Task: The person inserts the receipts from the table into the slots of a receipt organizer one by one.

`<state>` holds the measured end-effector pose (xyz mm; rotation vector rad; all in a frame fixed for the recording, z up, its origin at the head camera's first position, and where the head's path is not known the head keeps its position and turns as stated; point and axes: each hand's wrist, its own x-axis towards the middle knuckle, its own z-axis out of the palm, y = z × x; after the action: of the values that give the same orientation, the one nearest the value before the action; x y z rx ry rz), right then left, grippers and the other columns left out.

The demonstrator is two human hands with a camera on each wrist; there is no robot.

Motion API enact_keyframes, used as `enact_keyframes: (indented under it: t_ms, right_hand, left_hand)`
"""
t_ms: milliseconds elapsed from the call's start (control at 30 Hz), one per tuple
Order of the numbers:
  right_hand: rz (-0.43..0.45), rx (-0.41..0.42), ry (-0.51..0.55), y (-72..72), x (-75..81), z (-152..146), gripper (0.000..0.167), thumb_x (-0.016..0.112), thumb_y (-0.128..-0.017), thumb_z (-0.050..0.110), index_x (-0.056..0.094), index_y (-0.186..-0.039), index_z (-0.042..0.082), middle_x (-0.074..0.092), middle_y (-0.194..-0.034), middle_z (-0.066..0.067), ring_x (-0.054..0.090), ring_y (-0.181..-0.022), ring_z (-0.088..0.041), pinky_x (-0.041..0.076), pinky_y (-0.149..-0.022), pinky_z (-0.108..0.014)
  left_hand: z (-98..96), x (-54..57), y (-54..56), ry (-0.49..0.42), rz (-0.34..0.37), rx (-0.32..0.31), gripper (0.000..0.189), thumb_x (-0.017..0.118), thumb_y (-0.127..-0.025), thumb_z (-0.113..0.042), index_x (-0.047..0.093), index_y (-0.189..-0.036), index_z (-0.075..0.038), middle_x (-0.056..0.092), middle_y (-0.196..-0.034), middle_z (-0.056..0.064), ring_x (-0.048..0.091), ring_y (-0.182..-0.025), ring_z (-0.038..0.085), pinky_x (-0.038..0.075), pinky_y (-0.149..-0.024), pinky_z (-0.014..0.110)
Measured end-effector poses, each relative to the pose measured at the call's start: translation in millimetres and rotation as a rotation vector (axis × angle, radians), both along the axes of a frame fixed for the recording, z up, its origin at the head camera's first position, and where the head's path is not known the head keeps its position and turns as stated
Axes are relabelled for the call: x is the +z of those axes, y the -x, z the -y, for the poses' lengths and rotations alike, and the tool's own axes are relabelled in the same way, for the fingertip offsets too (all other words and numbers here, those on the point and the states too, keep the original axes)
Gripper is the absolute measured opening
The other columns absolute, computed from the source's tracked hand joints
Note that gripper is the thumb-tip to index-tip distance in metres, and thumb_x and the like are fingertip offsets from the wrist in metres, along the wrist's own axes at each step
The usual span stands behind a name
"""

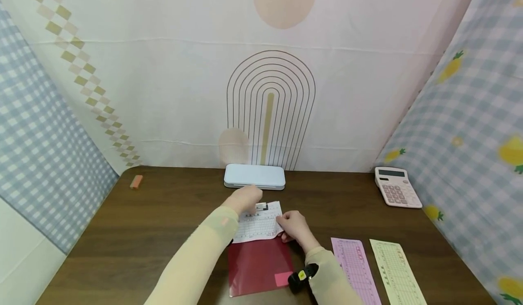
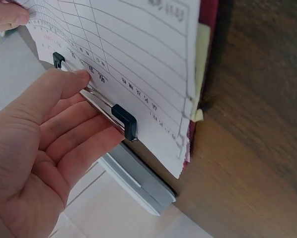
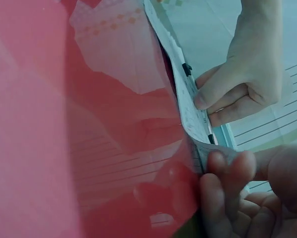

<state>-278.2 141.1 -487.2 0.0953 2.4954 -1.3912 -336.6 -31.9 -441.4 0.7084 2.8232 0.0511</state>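
Note:
A dark red clipboard (image 1: 258, 266) lies on the wooden table, its upper part covered by a white printed form (image 1: 258, 228). Across the top sits a metal clip with black ends (image 2: 123, 120). My left hand (image 2: 44, 134) pinches this clip, thumb on its front and fingers behind it. At the form's right edge, my right hand (image 1: 295, 225) pinches the paper between thumb and fingers. The form bows upward along its lower edge, as the right wrist view shows. A yellowish slip (image 2: 201, 69) pokes out from under it. Low on the clipboard is a pink patch (image 1: 283, 278).
A pale blue flat case (image 1: 254, 175) stands behind the clipboard. To the right are a purple form (image 1: 354, 266), a light green form (image 1: 396, 268) and a white calculator (image 1: 396, 191). An orange eraser-like block (image 1: 136, 181) lies far left. Patterned cloth surrounds the table.

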Motion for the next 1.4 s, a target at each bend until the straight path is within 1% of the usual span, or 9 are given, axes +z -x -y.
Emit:
enact_keyframes:
  t_ms: [100, 200, 400, 600, 767, 933, 1033, 1267, 1400]
  right_hand:
    - [0.024, 0.044, -0.012, 1.6, -0.2, -1, 0.021, 0.051, -0.093, 0.015, 0.057, -0.079, 0.001, 0.061, -0.055, -0.007, 0.049, -0.037, -0.008, 0.05, -0.043, -0.028]
    - [0.044, 0.082, -0.002, 2.9, -0.5, -2, 0.019, 0.049, -0.094, 0.015, 0.052, -0.081, 0.001, 0.062, -0.055, -0.008, 0.051, -0.037, -0.009, 0.051, -0.043, -0.03]
    - [0.056, 0.095, 0.039, 4.7, -0.6, -3, 0.019, 0.045, -0.097, 0.013, 0.047, -0.081, 0.001, 0.063, -0.055, -0.011, 0.051, -0.036, -0.01, 0.051, -0.042, -0.031]
    - [0.052, 0.11, 0.044, 5.3, -0.4, -2, 0.019, 0.043, -0.098, 0.014, 0.048, -0.084, 0.001, 0.062, -0.055, -0.01, 0.051, -0.036, -0.01, 0.05, -0.042, -0.03]
    - [0.049, 0.1, 0.011, 6.5, 1.1, 1, 0.02, 0.043, -0.099, 0.016, 0.047, -0.085, 0.002, 0.062, -0.055, -0.01, 0.051, -0.036, -0.01, 0.05, -0.041, -0.031]
    - [0.065, 0.072, -0.035, 8.8, 1.1, 2, 0.02, 0.043, -0.099, 0.017, 0.046, -0.086, 0.002, 0.062, -0.054, -0.011, 0.051, -0.036, -0.011, 0.05, -0.041, -0.031]
    - [0.063, 0.069, -0.067, 9.9, 1.6, 3, 0.02, 0.043, -0.099, 0.017, 0.047, -0.087, 0.002, 0.062, -0.054, -0.011, 0.05, -0.036, -0.011, 0.049, -0.041, -0.03]
    - [0.023, 0.042, -0.071, 12.1, 6.4, 7, 0.02, 0.044, -0.099, 0.017, 0.047, -0.085, 0.002, 0.061, -0.054, -0.009, 0.048, -0.037, -0.011, 0.048, -0.04, -0.028]
    - [-0.015, 0.03, -0.113, 13.7, 7.2, 7, 0.021, 0.047, -0.098, 0.018, 0.049, -0.083, 0.003, 0.06, -0.051, -0.006, 0.044, -0.036, -0.01, 0.044, -0.038, -0.026]
  left_hand:
    - [0.7, -0.5, 0.6, -0.011, 0.014, -0.002, 0.017, 0.077, -0.077, -0.013, 0.061, -0.081, -0.013, 0.058, -0.077, -0.003, 0.054, -0.073, 0.012, 0.047, -0.066, 0.028]
    - [2.6, 0.1, 0.9, -0.031, 0.034, 0.011, 0.017, 0.077, -0.077, -0.012, 0.06, -0.079, -0.013, 0.056, -0.075, -0.003, 0.053, -0.072, 0.013, 0.046, -0.064, 0.028]
    - [4.6, 2.3, 2.3, -0.055, 0.058, 0.01, 0.017, 0.077, -0.078, -0.012, 0.06, -0.076, -0.014, 0.057, -0.073, -0.004, 0.053, -0.068, 0.013, 0.046, -0.061, 0.027]
    - [7.0, 1.8, 5.2, -0.07, 0.089, 0.025, 0.019, 0.077, -0.079, -0.014, 0.06, -0.071, -0.015, 0.056, -0.068, -0.005, 0.047, -0.062, 0.01, 0.042, -0.055, 0.025]
    - [8.0, 0.7, 7.7, -0.085, 0.084, 0.01, 0.027, 0.077, -0.078, -0.011, 0.054, -0.063, -0.014, 0.05, -0.061, -0.005, 0.041, -0.055, 0.009, 0.036, -0.05, 0.023]
    - [6.2, 1.3, 8.2, -0.085, 0.072, -0.007, 0.022, 0.076, -0.078, -0.01, 0.057, -0.067, -0.014, 0.055, -0.065, -0.005, 0.044, -0.06, 0.01, 0.04, -0.054, 0.024]
    - [6.0, 1.5, 7.6, -0.079, 0.071, -0.008, 0.019, 0.076, -0.078, -0.01, 0.059, -0.069, -0.014, 0.057, -0.068, -0.004, 0.046, -0.062, 0.01, 0.042, -0.056, 0.024]
    - [7.0, 2.3, 8.1, -0.072, 0.062, -0.012, 0.02, 0.075, -0.078, -0.01, 0.059, -0.069, -0.014, 0.056, -0.068, -0.004, 0.045, -0.063, 0.011, 0.041, -0.055, 0.025]
    - [6.4, 1.3, 8.5, -0.079, 0.059, -0.018, 0.019, 0.077, -0.077, -0.011, 0.06, -0.07, -0.014, 0.057, -0.069, -0.004, 0.047, -0.064, 0.011, 0.043, -0.057, 0.025]
